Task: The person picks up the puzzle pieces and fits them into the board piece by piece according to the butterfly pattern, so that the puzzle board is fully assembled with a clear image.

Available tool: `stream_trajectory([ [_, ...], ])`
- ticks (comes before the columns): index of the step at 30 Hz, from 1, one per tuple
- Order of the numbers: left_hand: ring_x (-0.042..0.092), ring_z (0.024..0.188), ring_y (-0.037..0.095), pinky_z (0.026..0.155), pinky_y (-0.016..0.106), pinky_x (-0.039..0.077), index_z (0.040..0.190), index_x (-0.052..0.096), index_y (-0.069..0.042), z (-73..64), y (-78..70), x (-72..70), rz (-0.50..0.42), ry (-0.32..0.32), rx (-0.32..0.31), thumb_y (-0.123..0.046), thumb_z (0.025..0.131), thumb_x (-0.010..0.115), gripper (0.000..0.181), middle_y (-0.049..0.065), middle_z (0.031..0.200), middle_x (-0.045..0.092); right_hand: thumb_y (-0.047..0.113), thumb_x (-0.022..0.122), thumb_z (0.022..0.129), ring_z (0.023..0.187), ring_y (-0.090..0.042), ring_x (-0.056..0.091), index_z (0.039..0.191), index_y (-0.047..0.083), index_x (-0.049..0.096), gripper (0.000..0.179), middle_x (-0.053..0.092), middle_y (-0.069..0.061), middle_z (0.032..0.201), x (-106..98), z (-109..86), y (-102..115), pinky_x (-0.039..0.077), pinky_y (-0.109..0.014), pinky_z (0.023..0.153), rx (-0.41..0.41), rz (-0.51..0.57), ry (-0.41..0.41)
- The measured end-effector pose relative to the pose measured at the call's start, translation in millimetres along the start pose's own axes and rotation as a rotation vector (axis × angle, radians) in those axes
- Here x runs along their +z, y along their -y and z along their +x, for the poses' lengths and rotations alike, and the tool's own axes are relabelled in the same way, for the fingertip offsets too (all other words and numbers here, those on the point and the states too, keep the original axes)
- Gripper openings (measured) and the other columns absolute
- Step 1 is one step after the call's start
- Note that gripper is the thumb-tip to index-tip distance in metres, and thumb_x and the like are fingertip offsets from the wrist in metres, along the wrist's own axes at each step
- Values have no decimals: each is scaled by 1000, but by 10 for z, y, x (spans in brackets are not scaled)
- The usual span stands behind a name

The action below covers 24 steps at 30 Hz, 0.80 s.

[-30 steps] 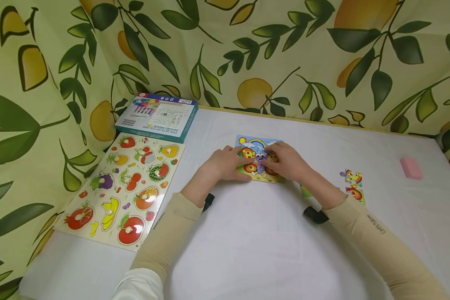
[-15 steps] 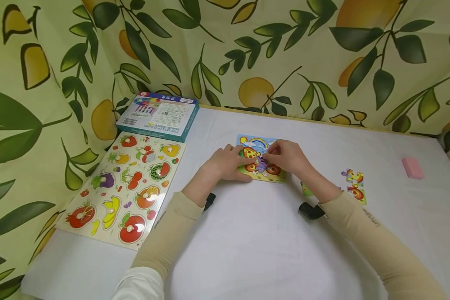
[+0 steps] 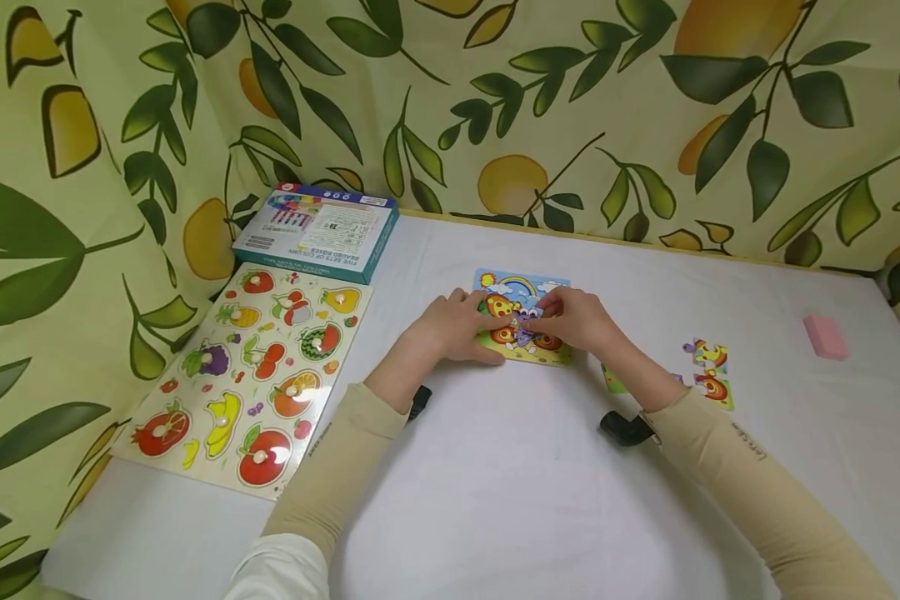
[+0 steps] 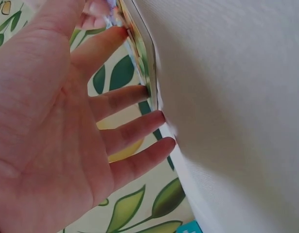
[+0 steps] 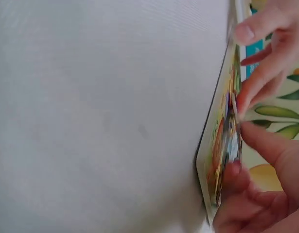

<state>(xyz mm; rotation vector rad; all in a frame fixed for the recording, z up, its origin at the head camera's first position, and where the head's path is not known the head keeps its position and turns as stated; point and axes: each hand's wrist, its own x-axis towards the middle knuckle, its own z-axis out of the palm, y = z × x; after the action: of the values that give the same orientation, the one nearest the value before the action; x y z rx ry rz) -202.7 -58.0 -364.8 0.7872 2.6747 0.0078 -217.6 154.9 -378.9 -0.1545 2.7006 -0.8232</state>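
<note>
In the head view a small picture puzzle board [image 3: 517, 285] lies on the white table, with a rainbow, a sun and a purple cartoon figure on it. My left hand [image 3: 453, 327] rests at the board's left side. In the left wrist view its fingers are fairly straight, with fingertips [image 4: 148, 92] at the board's edge and the tabletop. Over the middle of the board, my right hand [image 3: 581, 321] pinches a puzzle piece [image 3: 527, 314] with purple and eyes on it. The right wrist view shows that piece [image 5: 235, 138] tilted up from the board between thumb and fingers.
Several joined puzzle pieces [image 3: 710, 367] lie right of the board, partly behind the right forearm. Farther right is a pink block [image 3: 825, 337]. At left are a fruit knob puzzle [image 3: 277, 292] and a flat box [image 3: 315, 233]. A patterned curtain [image 3: 420, 100] hangs behind.
My right hand drew back slightly, uncovering more of the board, then tilted the purple piece, whose eyes show again. The left hand has stayed in place.
</note>
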Motion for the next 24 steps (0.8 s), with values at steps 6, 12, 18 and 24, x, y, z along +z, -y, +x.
stream_trajectory([
  [6, 29, 139, 29, 108, 47, 34, 151, 34, -38, -6, 53, -12, -38, 27, -4, -68, 86, 57, 75, 6, 160, 22, 33, 67, 93, 80, -21, 54, 107, 3, 64, 33, 67, -8, 91, -64, 64, -16, 44, -28, 67, 56, 174, 9],
  [12, 26, 142, 28, 112, 47, 29, 152, 33, -32, 8, 103, -5, -68, 43, 6, -70, 84, 57, 81, 4, 161, 20, 27, 67, 94, 74, -15, 60, 108, 2, 64, 29, 69, -8, 93, -120, 128, -19, 52, -24, 68, 97, 280, 33],
  [18, 24, 143, 29, 113, 47, 28, 152, 35, -32, 4, 100, -13, -108, 48, 6, -68, 84, 59, 81, 5, 161, 19, 24, 66, 95, 71, -12, 62, 108, 0, 64, 27, 70, -8, 94, -115, 173, -7, 53, -22, 68, 112, 307, 55],
  [24, 25, 142, 30, 111, 49, 31, 150, 37, -36, -8, 101, -20, -128, 48, 12, -67, 83, 61, 78, 5, 161, 20, 21, 67, 94, 67, -10, 63, 105, -1, 63, 25, 70, -9, 91, -75, 178, 31, 54, -21, 66, 118, 313, 39],
])
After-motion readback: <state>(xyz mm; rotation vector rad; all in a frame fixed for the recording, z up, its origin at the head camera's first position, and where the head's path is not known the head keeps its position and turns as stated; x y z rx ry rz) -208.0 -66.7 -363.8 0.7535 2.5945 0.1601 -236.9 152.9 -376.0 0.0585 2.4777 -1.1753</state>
